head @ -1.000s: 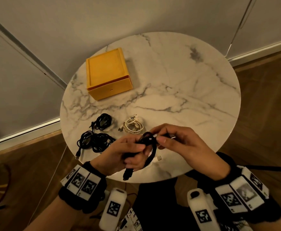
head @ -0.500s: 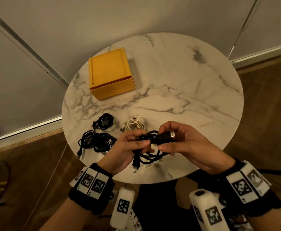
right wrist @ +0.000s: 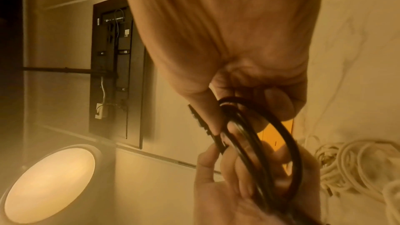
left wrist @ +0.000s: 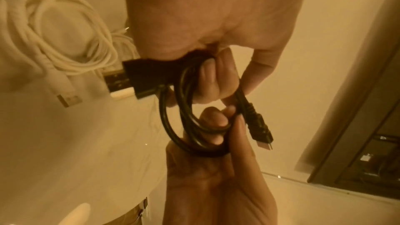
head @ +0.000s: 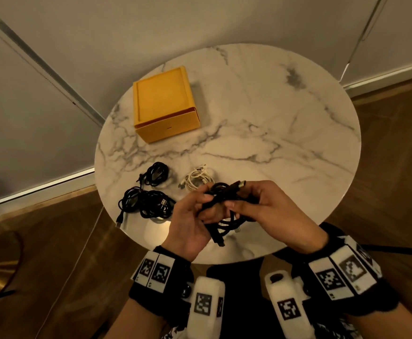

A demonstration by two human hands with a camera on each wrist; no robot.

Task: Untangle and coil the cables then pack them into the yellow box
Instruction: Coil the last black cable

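Near the table's left edge lie two black cable bundles, the yellow box closed behind them toward the far-left edge. At the near edge, the left hand curls its fingers through a coiled black cable; the right hand pinches the same coil by its plug end. A white cable rests just beyond the hands.

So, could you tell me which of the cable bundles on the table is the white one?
The white bundle lies just beyond the hands, right of the two black bundles.
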